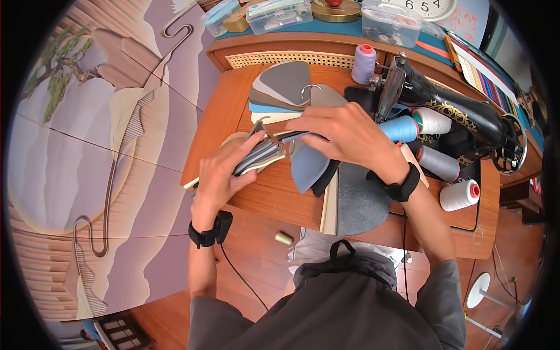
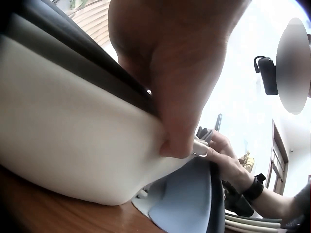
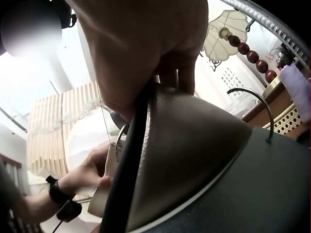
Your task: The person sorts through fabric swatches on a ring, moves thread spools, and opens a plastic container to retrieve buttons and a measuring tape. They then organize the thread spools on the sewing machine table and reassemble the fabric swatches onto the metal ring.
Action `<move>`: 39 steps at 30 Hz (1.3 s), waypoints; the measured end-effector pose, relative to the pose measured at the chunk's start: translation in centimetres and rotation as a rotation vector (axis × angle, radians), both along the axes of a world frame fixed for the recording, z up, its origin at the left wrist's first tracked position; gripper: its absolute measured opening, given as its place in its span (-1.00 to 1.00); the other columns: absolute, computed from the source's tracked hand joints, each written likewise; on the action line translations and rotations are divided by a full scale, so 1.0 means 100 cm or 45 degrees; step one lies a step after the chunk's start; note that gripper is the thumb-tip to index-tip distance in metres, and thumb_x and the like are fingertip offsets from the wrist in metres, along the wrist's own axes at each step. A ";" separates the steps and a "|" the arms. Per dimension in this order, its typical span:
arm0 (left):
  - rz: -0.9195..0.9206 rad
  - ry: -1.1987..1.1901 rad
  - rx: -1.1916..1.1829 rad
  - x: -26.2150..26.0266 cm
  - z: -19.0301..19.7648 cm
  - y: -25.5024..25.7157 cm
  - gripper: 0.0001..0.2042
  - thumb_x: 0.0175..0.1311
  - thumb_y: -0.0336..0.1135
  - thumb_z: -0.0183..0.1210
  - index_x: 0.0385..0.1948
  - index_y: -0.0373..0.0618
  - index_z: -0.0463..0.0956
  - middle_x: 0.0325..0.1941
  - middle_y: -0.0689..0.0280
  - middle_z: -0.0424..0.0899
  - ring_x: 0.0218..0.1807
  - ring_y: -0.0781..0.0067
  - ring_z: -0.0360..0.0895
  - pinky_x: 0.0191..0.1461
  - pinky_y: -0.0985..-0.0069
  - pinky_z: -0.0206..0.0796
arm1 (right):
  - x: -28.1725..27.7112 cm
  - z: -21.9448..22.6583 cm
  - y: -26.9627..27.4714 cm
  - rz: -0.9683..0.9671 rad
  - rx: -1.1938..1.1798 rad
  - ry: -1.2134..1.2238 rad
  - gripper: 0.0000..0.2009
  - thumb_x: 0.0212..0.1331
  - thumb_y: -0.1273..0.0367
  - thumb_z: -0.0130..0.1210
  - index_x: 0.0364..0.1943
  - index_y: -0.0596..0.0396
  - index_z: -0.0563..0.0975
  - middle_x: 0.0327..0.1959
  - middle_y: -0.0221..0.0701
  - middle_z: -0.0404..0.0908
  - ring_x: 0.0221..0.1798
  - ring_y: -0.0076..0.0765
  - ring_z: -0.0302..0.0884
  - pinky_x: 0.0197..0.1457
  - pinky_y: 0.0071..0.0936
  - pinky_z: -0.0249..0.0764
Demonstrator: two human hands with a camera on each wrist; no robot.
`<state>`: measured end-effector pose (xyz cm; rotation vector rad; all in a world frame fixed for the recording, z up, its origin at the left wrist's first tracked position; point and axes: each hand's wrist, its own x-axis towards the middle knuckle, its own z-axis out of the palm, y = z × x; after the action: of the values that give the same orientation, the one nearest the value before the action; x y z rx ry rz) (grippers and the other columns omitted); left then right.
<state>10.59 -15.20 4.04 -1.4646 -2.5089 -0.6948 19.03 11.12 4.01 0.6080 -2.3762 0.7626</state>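
Observation:
Leather-like swatches on metal rings lie across the wooden table. My left hand (image 1: pixel 221 175) grips a stack of swatches (image 1: pixel 259 156), its thumb on the near side; the left wrist view has a cream swatch (image 2: pixel 73 126) under the thumb. To the right, my right hand (image 1: pixel 350 134) pinches dark swatches near a ring; in the right wrist view a taupe swatch (image 3: pixel 189 131) and a black one hang from its fingers. Blue-grey swatches (image 1: pixel 309 163) hang below that hand. Grey and blue swatches (image 1: pixel 286 81) fan out behind the hands. The right fingertips are partly hidden.
A black sewing machine (image 1: pixel 461 105) stands at the right, with blue (image 1: pixel 399 128), white (image 1: pixel 459 195) and grey thread spools around it. A lilac spool (image 1: pixel 364 64) stands behind. Plastic boxes (image 1: pixel 280 14) line the back shelf. A dark grey piece (image 1: pixel 361 201) lies at the table's front edge.

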 end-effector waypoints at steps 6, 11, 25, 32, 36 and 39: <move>-0.031 0.002 0.031 -0.001 -0.004 -0.004 -0.34 -0.15 -0.52 0.25 0.20 0.02 0.54 0.00 0.10 0.70 -0.15 0.08 0.68 -0.11 0.37 0.51 | -0.004 0.003 -0.010 -0.101 0.063 -0.237 -0.78 0.10 0.42 0.20 -0.14 -0.03 0.66 -0.37 -0.36 0.67 -0.36 -0.01 0.63 -0.33 -0.20 0.53; -0.015 -0.029 0.018 -0.002 -0.004 -0.007 -0.33 -0.16 -0.51 0.26 0.20 0.00 0.53 -0.03 0.09 0.70 -0.13 0.06 0.68 -0.10 0.37 0.51 | -0.009 -0.011 -0.011 -0.003 -0.115 0.089 -0.78 0.05 0.38 0.25 -0.18 0.01 0.68 -0.32 -0.31 0.69 -0.40 0.00 0.61 -0.32 -0.20 0.52; -0.094 0.070 0.061 0.000 -0.024 -0.008 -0.28 -0.22 -0.47 0.34 0.21 0.12 0.51 -0.14 0.25 0.65 -0.14 0.12 0.55 -0.02 0.30 0.34 | -0.002 -0.009 -0.011 -0.154 0.092 -0.103 -0.78 0.11 0.37 0.18 -0.14 -0.02 0.65 -0.35 -0.31 0.67 -0.39 -0.03 0.62 -0.37 -0.22 0.50; -0.240 0.038 0.036 -0.002 -0.022 -0.012 -0.31 -0.26 -0.48 0.33 0.15 0.04 0.57 -0.12 0.21 0.67 -0.11 0.11 0.58 0.03 0.26 0.36 | -0.009 -0.019 -0.001 0.097 0.119 -0.078 -0.72 0.04 0.56 0.15 -0.17 -0.10 0.64 -0.33 -0.45 0.64 -0.22 -0.14 0.64 -0.32 -0.26 0.50; -0.277 -0.012 -0.021 -0.004 -0.025 -0.014 -0.25 -0.29 -0.45 0.38 0.20 0.13 0.54 -0.08 0.24 0.65 -0.07 0.11 0.55 0.05 0.25 0.34 | -0.009 -0.015 -0.002 0.146 0.286 -0.093 -0.70 0.02 0.56 0.15 -0.16 -0.11 0.64 -0.32 -0.45 0.66 -0.22 -0.14 0.64 -0.31 -0.25 0.51; -0.279 -0.061 0.070 -0.005 -0.025 -0.015 -0.25 -0.28 -0.46 0.37 0.21 0.11 0.54 -0.10 0.23 0.66 -0.06 0.10 0.56 0.05 0.25 0.35 | -0.004 -0.014 -0.013 0.050 0.224 -0.006 -0.71 0.03 0.55 0.17 -0.15 -0.09 0.64 -0.30 -0.40 0.66 -0.24 -0.09 0.64 -0.31 -0.19 0.51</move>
<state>10.06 -16.72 1.56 -1.7401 -2.3646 -0.8356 18.60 9.85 2.62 0.7276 -2.4593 0.5758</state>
